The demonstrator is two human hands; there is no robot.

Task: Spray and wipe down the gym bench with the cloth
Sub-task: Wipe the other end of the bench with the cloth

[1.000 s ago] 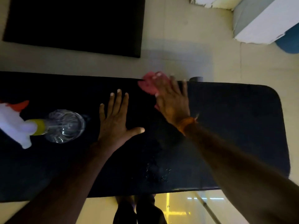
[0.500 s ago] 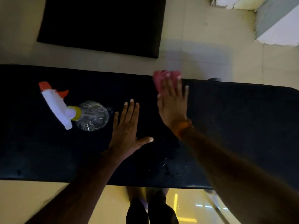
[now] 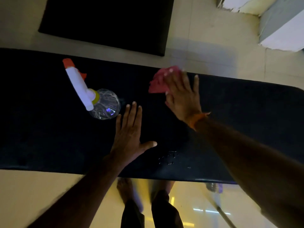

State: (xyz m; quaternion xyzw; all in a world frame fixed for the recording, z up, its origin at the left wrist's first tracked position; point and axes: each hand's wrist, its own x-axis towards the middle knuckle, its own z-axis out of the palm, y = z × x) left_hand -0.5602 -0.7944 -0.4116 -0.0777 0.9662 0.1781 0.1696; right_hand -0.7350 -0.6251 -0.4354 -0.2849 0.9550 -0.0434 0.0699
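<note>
The black padded gym bench (image 3: pixel 238 122) runs across the view from left to right. My right hand (image 3: pixel 182 97) presses a crumpled pink cloth (image 3: pixel 160 80) flat against the bench near its far edge, fingers spread over it and blurred. My left hand (image 3: pixel 130 132) lies flat on the bench, palm down, fingers apart, holding nothing. A clear spray bottle (image 3: pixel 105 104) with a white head and orange trigger stands on the bench just left of my left hand. Droplets (image 3: pixel 167 157) glisten near the front edge.
A black mat (image 3: pixel 107 22) lies on the tiled floor beyond the bench. A grey and white block (image 3: pixel 283 27) sits at the top right. My feet (image 3: pixel 148 203) stand at the bench's near side, with a thin metal rod (image 3: pixel 223 216) on the floor to their right.
The view has shifted left along the bench, so the spray bottle shows fully. My right hand with the cloth has stayed at the far edge, sliding slightly. The left hand stays flat.
</note>
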